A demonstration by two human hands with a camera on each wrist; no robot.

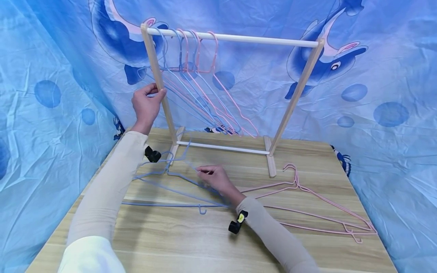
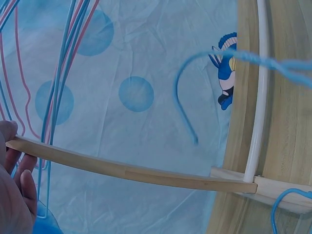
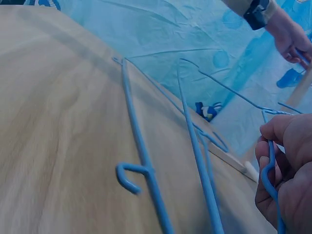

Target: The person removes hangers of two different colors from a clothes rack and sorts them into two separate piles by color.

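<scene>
My left hand (image 1: 146, 104) grips the left wooden post (image 1: 168, 117) of a small clothes rack, fingers behind it and thumb in front. Over the table, my right hand (image 1: 216, 178) pinches a blue wire clothes hanger (image 3: 267, 178) by its shoulder. Its hook shows large in the left wrist view, in front of the rack's foot. Below it, another blue hanger (image 1: 160, 205) lies on the wooden table, partly covered by the right hand and wrist. Blue hangers and pink hangers (image 1: 216, 49) hang along the left part of the rack's white top rail (image 1: 259, 39).
Right of my right forearm, pink hangers (image 1: 296, 182) lie overlapping on the table (image 1: 191, 246). A white lower bar (image 1: 222, 148) joins the rack's feet. Behind the table hangs a blue curtain (image 1: 392, 68) printed with dolphins. Black straps with small devices sit on both wrists.
</scene>
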